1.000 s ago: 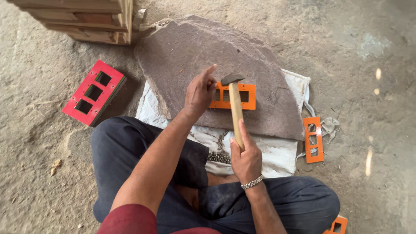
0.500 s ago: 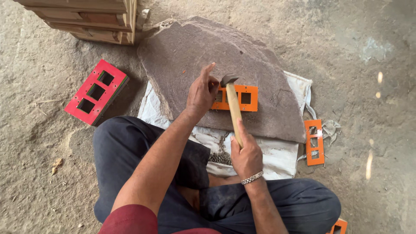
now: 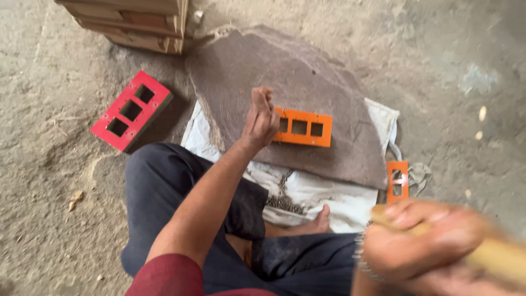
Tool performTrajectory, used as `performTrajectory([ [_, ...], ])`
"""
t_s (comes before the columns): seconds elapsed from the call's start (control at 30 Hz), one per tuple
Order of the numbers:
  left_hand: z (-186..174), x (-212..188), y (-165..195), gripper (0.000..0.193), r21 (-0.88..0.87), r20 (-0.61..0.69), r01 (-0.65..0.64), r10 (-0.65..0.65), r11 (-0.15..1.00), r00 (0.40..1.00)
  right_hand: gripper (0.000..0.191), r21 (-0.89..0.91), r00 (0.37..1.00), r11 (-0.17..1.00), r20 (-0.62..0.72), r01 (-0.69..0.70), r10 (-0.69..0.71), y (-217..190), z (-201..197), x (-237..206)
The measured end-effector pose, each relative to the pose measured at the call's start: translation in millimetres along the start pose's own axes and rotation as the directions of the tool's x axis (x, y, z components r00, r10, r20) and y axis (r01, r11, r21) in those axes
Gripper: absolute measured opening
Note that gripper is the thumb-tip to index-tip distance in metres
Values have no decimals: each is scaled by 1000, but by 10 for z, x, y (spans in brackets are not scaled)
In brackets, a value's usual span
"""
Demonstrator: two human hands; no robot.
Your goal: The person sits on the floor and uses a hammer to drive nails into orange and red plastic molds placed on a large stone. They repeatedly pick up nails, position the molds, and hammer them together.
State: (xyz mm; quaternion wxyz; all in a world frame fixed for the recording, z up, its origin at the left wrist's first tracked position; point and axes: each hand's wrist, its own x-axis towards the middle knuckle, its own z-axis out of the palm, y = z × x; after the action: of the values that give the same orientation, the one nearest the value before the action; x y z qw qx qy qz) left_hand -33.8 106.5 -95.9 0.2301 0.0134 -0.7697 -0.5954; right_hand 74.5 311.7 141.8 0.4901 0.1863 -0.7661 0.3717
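Orange three-hole frame [image 3: 302,127] lies flat on the grey stone slab [image 3: 307,82], my left hand [image 3: 261,118] pinched shut at its left end, while my right hand [image 3: 419,246], blurred near the camera, grips a wooden handle [image 3: 501,259].

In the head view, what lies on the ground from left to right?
Red frame with three cut-outs → left hand at the end of the orange frame on the flat stone slab → small orange frame → blurred right hand gripping a wooden handle.
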Motion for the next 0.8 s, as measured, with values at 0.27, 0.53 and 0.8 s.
performTrajectory([
  [0.27, 39, -12, -129, 41, 30, -25, -53, 54, 998, 998, 60, -361, 543, 874, 686, -324, 485, 356, 468, -1499],
  [0.53, -4, 70, 167, 60, 154, 66, -32, 22, 988, 998, 72, -185, 290, 416, 476, -890, 831, 294, 11, -1561],
  [0.8, 209, 125, 751, 79, 583, 673, -312, -231, 750, 703, 56, 282, -357, -462, 352, -841, 865, 746, -124, -1949],
])
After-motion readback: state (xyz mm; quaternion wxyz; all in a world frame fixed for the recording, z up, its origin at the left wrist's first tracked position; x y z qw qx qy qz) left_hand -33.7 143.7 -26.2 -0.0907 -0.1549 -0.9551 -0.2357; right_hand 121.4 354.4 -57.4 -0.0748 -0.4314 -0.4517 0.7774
